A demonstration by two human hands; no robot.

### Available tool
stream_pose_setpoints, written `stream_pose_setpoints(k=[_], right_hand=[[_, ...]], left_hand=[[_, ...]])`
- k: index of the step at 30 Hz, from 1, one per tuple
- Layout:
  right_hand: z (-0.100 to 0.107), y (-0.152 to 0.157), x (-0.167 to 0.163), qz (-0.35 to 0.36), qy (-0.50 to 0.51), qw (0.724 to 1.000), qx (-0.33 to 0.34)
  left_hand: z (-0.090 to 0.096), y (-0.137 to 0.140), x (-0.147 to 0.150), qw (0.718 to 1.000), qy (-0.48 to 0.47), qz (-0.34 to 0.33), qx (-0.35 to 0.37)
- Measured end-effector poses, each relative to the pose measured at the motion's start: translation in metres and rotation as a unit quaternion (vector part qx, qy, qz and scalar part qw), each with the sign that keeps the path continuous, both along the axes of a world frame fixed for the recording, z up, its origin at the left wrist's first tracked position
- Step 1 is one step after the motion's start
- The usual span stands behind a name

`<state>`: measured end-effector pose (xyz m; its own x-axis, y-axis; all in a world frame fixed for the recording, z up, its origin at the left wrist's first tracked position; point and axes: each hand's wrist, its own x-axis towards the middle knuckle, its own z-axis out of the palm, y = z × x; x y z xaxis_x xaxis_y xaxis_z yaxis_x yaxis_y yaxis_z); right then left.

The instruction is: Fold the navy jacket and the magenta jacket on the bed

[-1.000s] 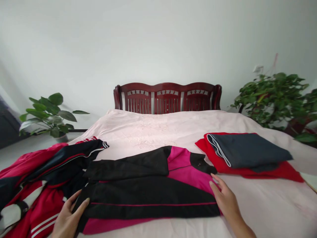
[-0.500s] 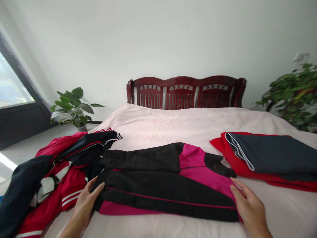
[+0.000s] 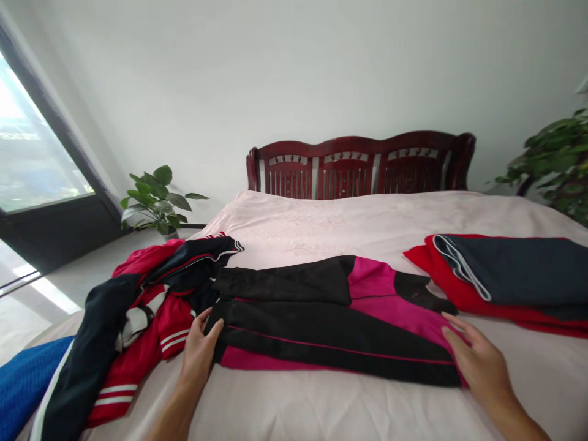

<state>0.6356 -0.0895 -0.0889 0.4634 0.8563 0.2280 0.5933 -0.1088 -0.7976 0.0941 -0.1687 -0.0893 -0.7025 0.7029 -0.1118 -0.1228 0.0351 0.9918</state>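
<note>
A black and magenta long-sleeved top (image 3: pixel 294 334) lies flat on the bed with its sleeves folded across the body. Its collar end points right. My left hand (image 3: pixel 201 343) pinches the hem end, thumb on top and fingers beneath the edge. At the shoulder end, my right hand (image 3: pixel 480 355) grips the magenta edge, with the thumb above the fabric; some of its fingers are hidden. Close beside my left hand is a loose heap of red and navy clothes with white stripes (image 3: pixel 172 324).
On the right, a dark grey folded garment (image 3: pixel 528 269) rests on folded red cloth (image 3: pixel 425 263). A blue cloth (image 3: pixel 34 380) is at the lower left. Pale pink bedding (image 3: pixel 303 223) spreads toward the wooden headboard (image 3: pixel 346 174). Potted plants (image 3: pixel 158 199) stand on both sides.
The view has swung left, so everything sits further right in the picture and more of the blue cloth shows. Both hands keep their places on the top, which lies as before.
</note>
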Motion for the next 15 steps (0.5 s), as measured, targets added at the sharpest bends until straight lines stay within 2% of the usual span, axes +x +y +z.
stream_pose_setpoints(k=[6, 11, 15], right_hand=[[0.009, -0.0021, -0.0052, 0.0, -0.008, 1.0, -0.028], [0.0057, -0.0002, -0.0046, -0.009, -0.003, 1.0, -0.007], [0.0026, 0.0038, -0.0047, -0.009, 0.007, 1.0, -0.017]], left_hand=[[-0.0004, -0.0001, 0.0009, 1.0, 0.011, -0.012, 0.01], [-0.0011, -0.0004, -0.0001, 0.999, 0.036, -0.019, 0.005], [-0.004, 0.0015, -0.0034, 0.996, 0.085, -0.025, -0.01]])
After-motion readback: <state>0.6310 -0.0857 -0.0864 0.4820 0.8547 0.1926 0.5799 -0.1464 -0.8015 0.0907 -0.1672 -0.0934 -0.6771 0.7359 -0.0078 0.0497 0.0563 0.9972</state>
